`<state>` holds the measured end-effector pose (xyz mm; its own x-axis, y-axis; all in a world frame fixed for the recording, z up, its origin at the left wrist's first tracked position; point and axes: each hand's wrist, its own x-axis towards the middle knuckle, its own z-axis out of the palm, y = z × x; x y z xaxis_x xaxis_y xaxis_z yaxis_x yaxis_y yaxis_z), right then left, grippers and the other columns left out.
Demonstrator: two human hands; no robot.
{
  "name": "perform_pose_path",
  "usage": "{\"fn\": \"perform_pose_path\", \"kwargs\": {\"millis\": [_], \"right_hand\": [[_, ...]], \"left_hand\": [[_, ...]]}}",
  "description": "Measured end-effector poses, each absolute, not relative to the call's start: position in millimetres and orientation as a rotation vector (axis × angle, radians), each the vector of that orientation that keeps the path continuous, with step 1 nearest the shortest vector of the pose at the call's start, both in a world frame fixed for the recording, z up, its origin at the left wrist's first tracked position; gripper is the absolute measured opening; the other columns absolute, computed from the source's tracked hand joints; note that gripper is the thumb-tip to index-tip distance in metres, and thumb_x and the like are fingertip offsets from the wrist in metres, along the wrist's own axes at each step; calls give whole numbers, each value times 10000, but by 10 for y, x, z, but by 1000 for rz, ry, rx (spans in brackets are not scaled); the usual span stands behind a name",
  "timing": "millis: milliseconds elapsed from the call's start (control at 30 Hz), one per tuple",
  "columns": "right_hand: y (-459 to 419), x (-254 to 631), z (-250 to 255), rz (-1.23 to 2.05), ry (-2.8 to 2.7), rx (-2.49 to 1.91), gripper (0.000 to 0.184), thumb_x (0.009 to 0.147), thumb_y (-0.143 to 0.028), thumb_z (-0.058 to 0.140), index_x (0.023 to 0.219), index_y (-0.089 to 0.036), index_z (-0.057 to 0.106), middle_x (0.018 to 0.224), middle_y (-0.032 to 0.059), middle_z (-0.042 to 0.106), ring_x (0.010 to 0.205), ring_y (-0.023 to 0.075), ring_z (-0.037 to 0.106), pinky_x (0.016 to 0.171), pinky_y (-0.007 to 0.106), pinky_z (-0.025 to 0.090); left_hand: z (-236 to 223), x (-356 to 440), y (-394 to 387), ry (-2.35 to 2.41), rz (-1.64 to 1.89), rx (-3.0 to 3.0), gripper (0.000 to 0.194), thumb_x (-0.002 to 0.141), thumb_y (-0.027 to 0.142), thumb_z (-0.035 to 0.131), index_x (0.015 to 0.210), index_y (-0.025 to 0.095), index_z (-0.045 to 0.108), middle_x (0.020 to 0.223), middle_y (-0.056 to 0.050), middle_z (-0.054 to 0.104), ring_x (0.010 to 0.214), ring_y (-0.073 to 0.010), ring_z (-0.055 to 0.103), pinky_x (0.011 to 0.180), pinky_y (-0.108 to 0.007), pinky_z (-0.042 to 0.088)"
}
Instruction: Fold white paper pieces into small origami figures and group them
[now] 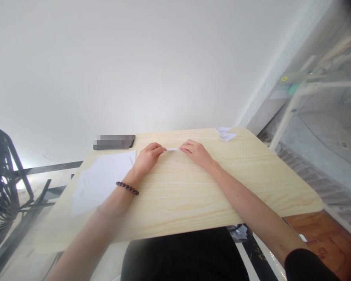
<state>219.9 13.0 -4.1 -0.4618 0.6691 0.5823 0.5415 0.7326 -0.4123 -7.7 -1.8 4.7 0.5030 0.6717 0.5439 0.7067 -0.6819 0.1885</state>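
A small white strip of folded paper (172, 149) lies between my two hands on the light wooden table (193, 195). My left hand (148, 155), with a dark bead bracelet (127, 188) on its wrist, pinches the strip's left end. My right hand (195, 150) pinches the right end with curled fingers. Both hands rest low on the tabletop near its far side.
White paper sheets (101, 181) lie at the table's left. A dark flat object (114, 142) sits at the far left edge. Small folded paper pieces (226, 133) lie at the far right corner. A black chair (1, 183) stands left; a white wall is behind.
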Motion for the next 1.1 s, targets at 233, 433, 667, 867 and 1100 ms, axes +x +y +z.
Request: {"fn": "perform_pose_path", "kwargs": {"millis": [233, 433, 667, 867, 1100], "right_hand": [[107, 2188, -25, 255, -2124, -998, 123, 796, -233, 491, 795, -184, 604, 824, 25, 583, 716, 111, 549, 664, 237, 425], [105, 2196, -14, 219, -2110, -1045, 85, 761, -251, 542, 736, -179, 579, 772, 13, 565, 646, 98, 534, 629, 231, 400], [123, 2195, -34, 123, -2184, -1063, 77, 750, -212, 555, 694, -182, 599, 748, 6, 578, 641, 98, 527, 622, 228, 375], [81, 2164, -29, 150, -2238, -998, 81, 759, -195, 533, 708, -185, 596, 785, 4, 579, 637, 86, 526, 622, 213, 377], [35, 2101, -34, 170, -2264, -931, 86, 763, -179, 503, 735, -190, 584, 813, 6, 563, 614, 78, 521, 613, 209, 387]], "left_hand": [[66, -98, -41, -1407, -926, -2614, 132, 809, 276, 471, 775, 181, 556, 776, -21, 544, 669, -115, 510, 625, -234, 413], [38, -104, -23, -1472, -846, -2611, 151, 802, 315, 471, 754, 185, 532, 749, -15, 540, 625, -119, 501, 571, -236, 387], [59, -80, -44, -1448, -754, -2602, 123, 801, 289, 469, 779, 186, 533, 738, -25, 551, 650, -146, 509, 580, -262, 376], [81, -53, -89, -1256, -736, -2644, 133, 807, 234, 457, 854, 197, 576, 808, -46, 555, 767, -163, 500, 688, -287, 391], [70, -25, -87, -1130, -779, -2732, 177, 812, 204, 443, 897, 208, 598, 842, -47, 571, 779, -152, 515, 720, -290, 405]]}}
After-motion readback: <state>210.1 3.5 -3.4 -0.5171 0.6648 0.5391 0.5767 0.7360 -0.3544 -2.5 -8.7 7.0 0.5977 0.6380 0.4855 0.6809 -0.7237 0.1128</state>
